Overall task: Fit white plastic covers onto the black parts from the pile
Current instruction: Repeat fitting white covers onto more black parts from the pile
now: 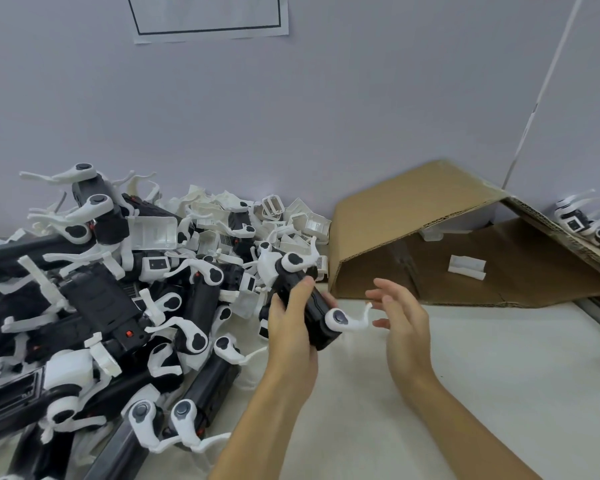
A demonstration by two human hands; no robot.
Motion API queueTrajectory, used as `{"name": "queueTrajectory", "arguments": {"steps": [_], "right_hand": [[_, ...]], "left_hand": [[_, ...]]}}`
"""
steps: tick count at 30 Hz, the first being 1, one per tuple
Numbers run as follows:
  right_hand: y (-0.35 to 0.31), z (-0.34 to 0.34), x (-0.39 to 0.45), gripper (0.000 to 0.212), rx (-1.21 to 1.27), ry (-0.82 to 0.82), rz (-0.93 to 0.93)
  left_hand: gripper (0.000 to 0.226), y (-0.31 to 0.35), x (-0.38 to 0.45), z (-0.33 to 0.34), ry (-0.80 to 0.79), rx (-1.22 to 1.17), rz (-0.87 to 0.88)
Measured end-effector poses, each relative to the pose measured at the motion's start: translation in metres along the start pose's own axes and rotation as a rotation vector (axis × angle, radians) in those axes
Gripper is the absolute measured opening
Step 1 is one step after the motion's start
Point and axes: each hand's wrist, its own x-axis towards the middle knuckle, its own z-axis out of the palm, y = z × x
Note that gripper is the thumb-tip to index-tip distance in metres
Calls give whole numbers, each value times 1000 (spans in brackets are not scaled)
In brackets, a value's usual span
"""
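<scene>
Two hands work above the pale table (482, 375), beside the pile (101, 306). Left hand (291, 327) grips a black part (305, 299), fingers curled round its body, thumb on top, white arms sticking out at both ends. Right hand (402, 320) hovers just beside the near arm, fingers spread and holding nothing, before a cardboard box (413, 216) lying on its side.

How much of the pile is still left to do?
A few finished-looking parts sit behind the cardboard box, far right. The left hand grips one black part; the right hand is open beside it. The big pile remains, so most is left.
</scene>
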Motion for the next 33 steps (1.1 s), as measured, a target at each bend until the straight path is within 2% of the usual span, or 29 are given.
{"name": "queueTrajectory", "arguments": {"steps": [3,5,7,11,14,16,20,23,25,28,31,33], "right_hand": [[-1,1,1,28,-15,-33,17],[-2,1,1,29,-28,-104,30],[-5,2,-2,40,-10,-219,11],[-6,2,-9,61,12,-426,-112],[-3,7,-16,78,76,-541,-126],[-2,12,-19,82,89,-487,-120],[-2,16,-21,61,9,-250,-194],[-3,16,-23,63,-58,-203,-266],[-6,17,-25,65,-118,-184,-302],[-8,17,-23,63,-149,-228,-283],[-10,13,-20,62,-130,-369,-185],[-10,9,-20,72,-215,-457,-172]], "left_hand": [[47,2,3,0,-64,-130,16],[38,0,4,0,-117,-169,75],[32,-2,4,1,-130,-178,105],[24,-8,5,-1,-54,-45,113],[25,-11,7,-4,-21,43,111],[26,-11,8,-6,-14,46,81],[23,-8,8,-5,-53,14,51],[42,-10,6,-4,-43,71,46],[34,-12,6,-5,-27,110,55],[26,-13,9,-6,-2,103,51],[26,-13,11,-9,-10,179,96],[27,-12,11,-12,-12,243,150]]}}
